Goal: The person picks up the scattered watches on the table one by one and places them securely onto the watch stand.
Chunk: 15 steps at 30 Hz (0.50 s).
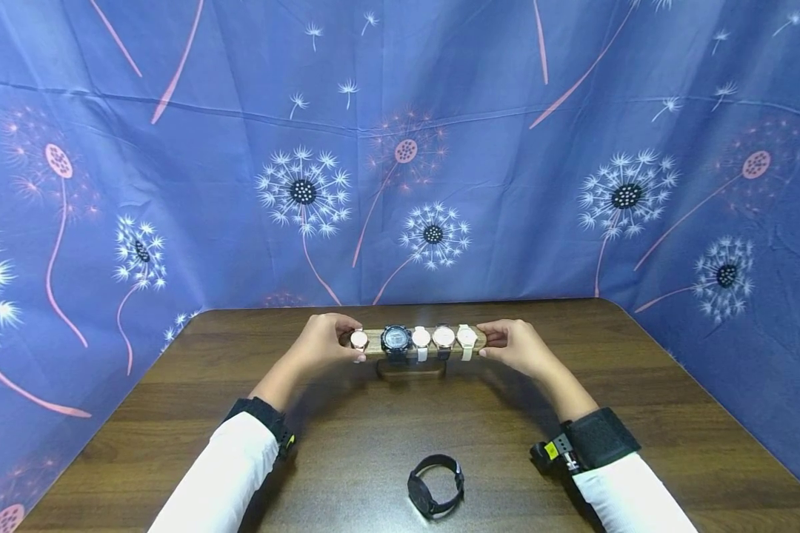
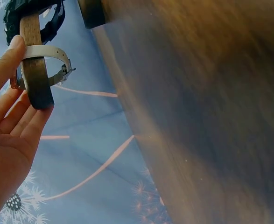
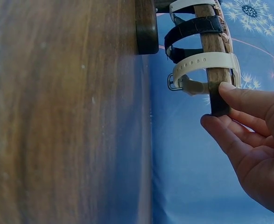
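Observation:
A wooden watch stand stands toward the back of the table, its horizontal bar carrying several watches side by side. My left hand pinches the bar's left end, beside a small pale watch; in the left wrist view the thumb lies by that watch's strap. At the other end, my right hand holds the bar between thumb and fingers, next to a cream watch. A chunky black digital watch sits left of centre on the bar. Below it shows the stand's base.
A black watch with a looped strap lies on the brown wooden table, near the front. Behind the table hangs a blue cloth with dandelion prints. Dark bands with small devices circle both wrists.

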### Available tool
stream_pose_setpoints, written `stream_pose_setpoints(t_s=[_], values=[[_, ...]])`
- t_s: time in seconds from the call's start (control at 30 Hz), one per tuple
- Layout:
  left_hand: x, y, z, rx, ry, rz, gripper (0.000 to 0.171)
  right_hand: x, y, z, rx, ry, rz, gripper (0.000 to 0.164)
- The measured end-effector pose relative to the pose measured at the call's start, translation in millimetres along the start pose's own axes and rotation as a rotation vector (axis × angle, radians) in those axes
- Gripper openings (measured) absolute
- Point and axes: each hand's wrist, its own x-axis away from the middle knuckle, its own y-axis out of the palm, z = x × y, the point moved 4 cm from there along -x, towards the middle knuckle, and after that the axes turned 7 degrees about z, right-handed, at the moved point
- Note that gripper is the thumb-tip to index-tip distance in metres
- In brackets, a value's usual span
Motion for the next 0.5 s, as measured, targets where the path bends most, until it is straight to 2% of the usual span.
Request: stream_pose_setpoints(t_s=[0.1,0.5], values=[[-2.2,4.1,2.1,-0.002,0.007,-0.005,0.043,0.3,-0.3,0.0,-0.005,0.002,-0.003,0.041],[-9.1,17.2,14.4,-0.106,0.075,-0.023,0.052,1.7,-1.7,-4.1,0.000,0.017,0.001,0.042]])
